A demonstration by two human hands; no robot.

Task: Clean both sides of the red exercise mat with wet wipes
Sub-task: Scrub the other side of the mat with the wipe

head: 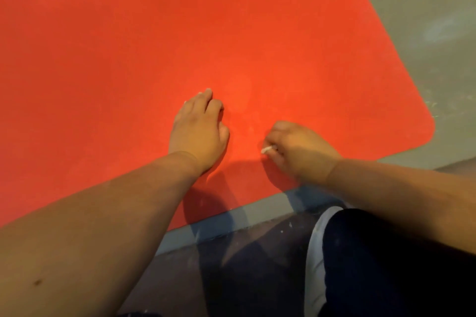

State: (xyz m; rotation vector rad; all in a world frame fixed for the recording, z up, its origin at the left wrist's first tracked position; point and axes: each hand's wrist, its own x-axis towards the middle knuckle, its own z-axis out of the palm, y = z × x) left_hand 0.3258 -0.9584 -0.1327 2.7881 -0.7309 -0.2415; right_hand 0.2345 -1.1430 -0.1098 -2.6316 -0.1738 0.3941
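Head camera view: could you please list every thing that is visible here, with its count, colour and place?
exercise mat: one, red, flat on the floor, fills most of the view
floor: one, grey, around the mat
wet wipe: one, white, only a small bit shows, low on the mat
shoe: one, white, on the floor below the mat's near edge
trouser leg: one, dark, bottom right
left hand: one, rests on the mat, fingers bent
right hand: one, on the mat, pinches the wet wipe

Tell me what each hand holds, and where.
Right hand grips a bunched white wipe in its curled fingers, only a tip showing. Left hand holds nothing; it rests on the red mat.
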